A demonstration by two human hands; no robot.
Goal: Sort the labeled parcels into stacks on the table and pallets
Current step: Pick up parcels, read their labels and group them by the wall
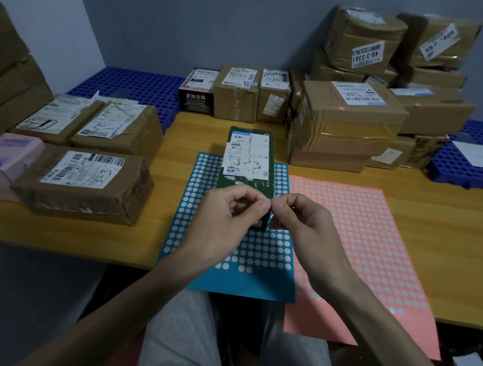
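A flat green parcel (225, 181) with a white label marked "3-3" lies on a blue sticker sheet (198, 277) at the middle of the wooden table (436, 186). Just above the parcel's near end, my left hand (225, 225) and my right hand (300, 225) meet fingertip to fingertip. Both pinch something tiny between thumb and forefinger, seemingly a small sticker, mostly hidden by the fingers. Another parcel marked "3-3" (81, 181) sits at the left of the table.
A pink sticker sheet (359, 250) lies right of the blue one. Taped brown parcels (117, 127) and a pink box (2, 158) stand left. A black box (196, 95) and brown boxes (236, 93) line the back. A tall parcel stack (346, 124) and blue pallets (472, 172) are right.
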